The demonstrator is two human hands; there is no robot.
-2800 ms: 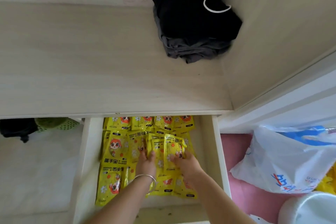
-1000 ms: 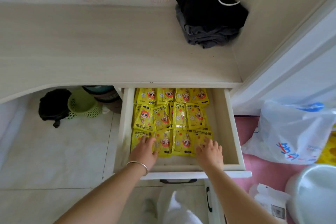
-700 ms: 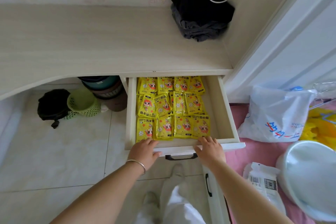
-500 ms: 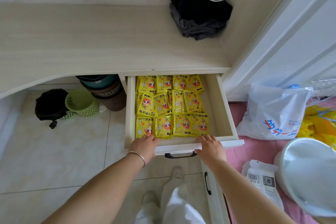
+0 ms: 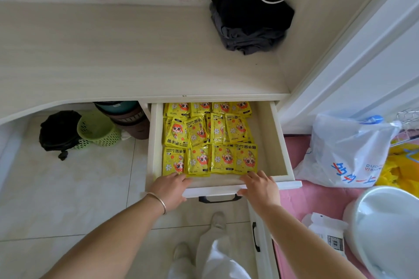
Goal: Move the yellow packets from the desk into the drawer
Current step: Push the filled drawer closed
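Several yellow packets (image 5: pixel 209 140) with a red-haired cartoon figure lie in rows inside the open white drawer (image 5: pixel 277 142) under the desk. The light wooden desk top (image 5: pixel 113 52) carries no packets. My left hand (image 5: pixel 171 189), a bangle on its wrist, rests on the drawer's front edge at the left with fingers over the rim. My right hand (image 5: pixel 260 187) rests on the same front edge at the right, fingers reaching inside and thumb on the outer face. Neither hand holds a packet.
Folded black and grey clothes (image 5: pixel 249 9) sit at the desk's back right. Under the desk stand a green basket (image 5: pixel 97 130), a black bag (image 5: pixel 57 132) and stacked bins (image 5: pixel 127 118). A white plastic bag (image 5: pixel 347 154) and white tub (image 5: pixel 390 229) lie on the pink surface at right.
Both hands have left the packets and drawn back to the drawer's front edge. The view has pulled back, showing the whole open drawer. In the last half second little has moved.
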